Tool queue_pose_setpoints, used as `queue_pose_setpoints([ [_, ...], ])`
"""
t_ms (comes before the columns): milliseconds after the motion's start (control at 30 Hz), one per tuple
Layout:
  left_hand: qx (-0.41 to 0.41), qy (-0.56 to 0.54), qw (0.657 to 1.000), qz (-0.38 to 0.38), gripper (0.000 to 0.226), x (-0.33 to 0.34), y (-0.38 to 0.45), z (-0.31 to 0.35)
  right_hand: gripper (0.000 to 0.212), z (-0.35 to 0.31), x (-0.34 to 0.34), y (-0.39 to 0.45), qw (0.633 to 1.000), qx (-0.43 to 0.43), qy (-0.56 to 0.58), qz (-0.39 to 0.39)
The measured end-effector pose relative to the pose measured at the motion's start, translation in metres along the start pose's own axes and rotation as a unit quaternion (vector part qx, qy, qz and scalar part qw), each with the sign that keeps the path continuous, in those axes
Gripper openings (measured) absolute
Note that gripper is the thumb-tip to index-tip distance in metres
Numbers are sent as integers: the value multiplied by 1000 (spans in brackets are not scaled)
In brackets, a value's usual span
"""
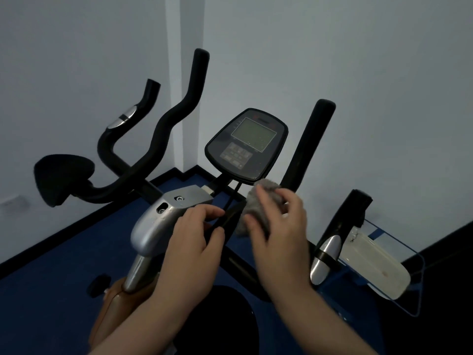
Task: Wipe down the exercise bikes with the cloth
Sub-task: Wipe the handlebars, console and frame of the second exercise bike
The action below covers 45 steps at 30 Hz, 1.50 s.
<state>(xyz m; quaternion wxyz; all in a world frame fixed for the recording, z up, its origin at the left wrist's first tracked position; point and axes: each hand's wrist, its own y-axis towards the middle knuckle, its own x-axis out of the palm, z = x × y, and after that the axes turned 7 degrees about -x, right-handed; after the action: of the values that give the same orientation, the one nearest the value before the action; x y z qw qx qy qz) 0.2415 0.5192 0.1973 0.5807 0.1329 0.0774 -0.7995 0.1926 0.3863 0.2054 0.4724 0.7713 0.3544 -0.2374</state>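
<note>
1. My right hand (277,224) grips the fluffy grey cloth (258,201) against the black exercise bike handlebar (307,149), below its console (247,143).
2. My left hand (197,234) pinches a black cable (225,219).
3. Blue carpeted floor (51,278); plain pale walls (384,73).

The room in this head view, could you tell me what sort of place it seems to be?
Probably a small gym or fitness room: an exercise bike with a display console and black handlebars, blue floor and bare pale walls.

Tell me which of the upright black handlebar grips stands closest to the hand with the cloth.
The straight grip right of the console. It rises just behind the right hand and its grey cloth; the two curved grips stand far left.
</note>
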Motion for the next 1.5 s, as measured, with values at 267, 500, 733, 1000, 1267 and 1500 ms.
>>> queue_pose_setpoints([
  [267,-16,-15,999,31,24,0,-2,-1,45,18,-27,36,997,-39,59,4],
  [500,-3,-36,999,28,26,-1,-3,-1,39,-7,-8,14,988,-65,112,-90],
  [733,-9,-37,999,10,28,-1,-1,1,37,-5,-9,18,995,-13,86,-48],
  [1000,58,-61,996,-3,24,22,41,47,35,38,-74,85,997,-35,32,58],
  [1267,-33,-71,997,-9,23,76,89,61,15,42,-35,59,997,-49,-54,29],
  [1500,-43,-40,998,18,26,80,86,59,31,61,-64,92,994,0,76,75],
])
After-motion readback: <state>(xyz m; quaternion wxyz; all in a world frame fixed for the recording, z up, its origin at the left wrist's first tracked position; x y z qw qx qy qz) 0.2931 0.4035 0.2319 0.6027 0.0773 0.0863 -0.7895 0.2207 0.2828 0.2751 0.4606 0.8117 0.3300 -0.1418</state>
